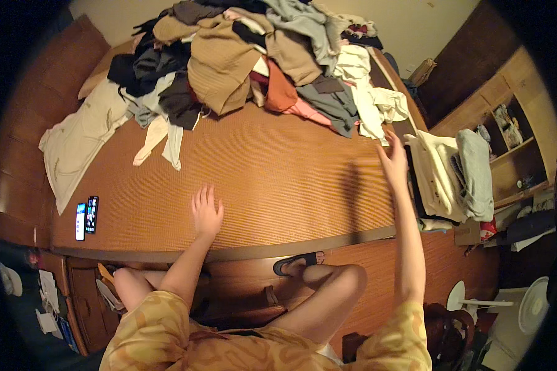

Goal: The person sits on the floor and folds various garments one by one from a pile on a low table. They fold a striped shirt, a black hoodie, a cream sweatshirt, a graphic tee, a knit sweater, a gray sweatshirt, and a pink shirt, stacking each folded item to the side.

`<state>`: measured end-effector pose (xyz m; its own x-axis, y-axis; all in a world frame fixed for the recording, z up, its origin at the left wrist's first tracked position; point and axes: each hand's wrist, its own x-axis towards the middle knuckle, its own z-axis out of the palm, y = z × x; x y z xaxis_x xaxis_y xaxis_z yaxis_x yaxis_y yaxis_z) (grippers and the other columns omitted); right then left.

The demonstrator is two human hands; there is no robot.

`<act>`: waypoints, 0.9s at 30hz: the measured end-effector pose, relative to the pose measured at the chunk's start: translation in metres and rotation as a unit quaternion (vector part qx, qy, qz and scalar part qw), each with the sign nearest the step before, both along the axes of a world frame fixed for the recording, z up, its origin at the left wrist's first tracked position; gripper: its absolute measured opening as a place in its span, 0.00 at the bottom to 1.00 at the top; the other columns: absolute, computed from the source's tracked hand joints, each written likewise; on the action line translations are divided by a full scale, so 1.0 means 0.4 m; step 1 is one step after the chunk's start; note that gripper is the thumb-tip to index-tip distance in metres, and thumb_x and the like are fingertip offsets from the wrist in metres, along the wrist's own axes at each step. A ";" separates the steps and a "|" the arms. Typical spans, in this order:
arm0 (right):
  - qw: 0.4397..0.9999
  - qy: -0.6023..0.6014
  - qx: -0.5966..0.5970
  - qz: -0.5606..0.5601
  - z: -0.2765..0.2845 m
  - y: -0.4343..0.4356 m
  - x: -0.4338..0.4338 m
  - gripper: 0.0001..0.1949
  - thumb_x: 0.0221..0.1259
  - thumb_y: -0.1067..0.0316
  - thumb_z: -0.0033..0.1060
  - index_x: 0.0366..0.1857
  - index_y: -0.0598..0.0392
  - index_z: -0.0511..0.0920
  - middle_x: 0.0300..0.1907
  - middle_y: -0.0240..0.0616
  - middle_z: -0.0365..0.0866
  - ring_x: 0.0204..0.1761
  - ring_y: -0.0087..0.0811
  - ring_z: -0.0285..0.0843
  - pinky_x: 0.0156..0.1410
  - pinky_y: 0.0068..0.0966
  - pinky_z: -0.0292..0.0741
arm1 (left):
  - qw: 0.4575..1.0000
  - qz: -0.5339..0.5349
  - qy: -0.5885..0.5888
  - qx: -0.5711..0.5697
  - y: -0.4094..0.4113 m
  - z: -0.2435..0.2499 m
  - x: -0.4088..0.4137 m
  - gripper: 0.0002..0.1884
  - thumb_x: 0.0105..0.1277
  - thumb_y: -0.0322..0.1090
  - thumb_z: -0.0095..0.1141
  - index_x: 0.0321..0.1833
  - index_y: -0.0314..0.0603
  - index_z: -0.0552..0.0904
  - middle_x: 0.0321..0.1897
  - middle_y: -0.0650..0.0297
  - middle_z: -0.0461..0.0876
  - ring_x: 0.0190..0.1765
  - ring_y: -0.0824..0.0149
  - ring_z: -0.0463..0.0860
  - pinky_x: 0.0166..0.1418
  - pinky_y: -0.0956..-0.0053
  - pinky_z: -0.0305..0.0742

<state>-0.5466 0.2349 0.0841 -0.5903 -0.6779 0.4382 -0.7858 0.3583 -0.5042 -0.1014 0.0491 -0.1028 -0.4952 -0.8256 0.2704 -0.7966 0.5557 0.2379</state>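
Note:
My left hand (pixel 207 211) hovers over or rests on the woven mat (pixel 278 185) of the bed, fingers spread and holding nothing; I cannot tell whether it touches. My right hand (pixel 393 157) is raised near the bed's right edge, thumb and fingers apart. It is between a crumpled white garment (pixel 364 106) and a stack of folded clothes, with cream garments (pixel 434 171) and a light grey one (pixel 474 176) on the right. At the far side lies a heap of loose clothes, including a tan ribbed garment (pixel 223 65), a grey one (pixel 301 23) and a rust-coloured one (pixel 278 88).
Two phones (pixel 80 221) with lit screens lie at the mat's left. A pale cloth (pixel 81 139) drapes toward the brown headboard (pixel 28 130). Wooden shelves (pixel 515 143) stand at right, and a white fan (pixel 534 306) is at lower right.

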 end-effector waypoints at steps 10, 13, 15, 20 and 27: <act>0.962 0.052 0.238 -0.122 -0.363 -0.390 -0.246 0.29 0.57 0.58 0.63 0.62 0.53 0.66 0.61 0.47 0.71 0.59 0.46 0.72 0.64 0.41 0.69 | 1.000 -0.003 0.020 0.015 -0.004 0.000 0.021 0.25 0.66 0.38 0.51 0.66 0.39 0.68 0.67 0.54 0.65 0.70 0.54 0.61 0.73 0.51 0.53; 0.933 0.084 0.314 -0.155 -0.334 -0.437 -0.255 0.16 0.61 0.53 0.54 0.42 0.53 0.81 0.48 0.47 0.81 0.53 0.47 0.76 0.57 0.42 0.72 | 0.999 -0.005 0.025 0.020 -0.002 0.002 0.013 0.25 0.65 0.38 0.53 0.65 0.39 0.69 0.66 0.54 0.66 0.70 0.55 0.62 0.73 0.51 0.54; 0.949 0.170 0.246 -0.097 -0.329 -0.451 -0.232 0.15 0.62 0.53 0.50 0.39 0.52 0.81 0.39 0.49 0.83 0.47 0.50 0.79 0.51 0.45 0.74 | 0.999 -0.012 0.036 0.033 0.004 0.004 0.019 0.25 0.66 0.37 0.52 0.65 0.39 0.69 0.67 0.54 0.65 0.71 0.54 0.61 0.73 0.51 0.52; 0.963 -0.056 0.204 0.164 -0.251 -0.506 0.078 0.11 0.61 0.64 0.52 0.32 0.61 0.78 0.24 0.43 0.75 0.29 0.38 0.75 0.39 0.33 0.73 | 0.999 -0.003 0.038 0.026 0.001 0.012 0.028 0.26 0.65 0.38 0.54 0.66 0.39 0.68 0.67 0.54 0.65 0.70 0.55 0.62 0.73 0.51 0.52; 0.860 -0.390 0.004 0.330 -0.260 -0.217 0.676 0.06 0.65 0.70 0.50 0.41 0.60 0.73 0.36 0.38 0.74 0.40 0.30 0.71 0.51 0.25 0.70 | 0.958 -0.148 0.131 0.206 0.046 0.035 0.025 0.54 0.50 0.57 0.68 0.73 0.37 0.53 0.67 0.44 0.63 0.70 0.45 0.60 0.73 0.50 0.53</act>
<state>-0.2762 0.1482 -0.0200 -0.1883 -0.9791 0.0765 -0.2429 -0.0290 -0.9696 -0.0916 0.0675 -0.0888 -0.6846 -0.7223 0.0981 -0.5013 0.5642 0.6560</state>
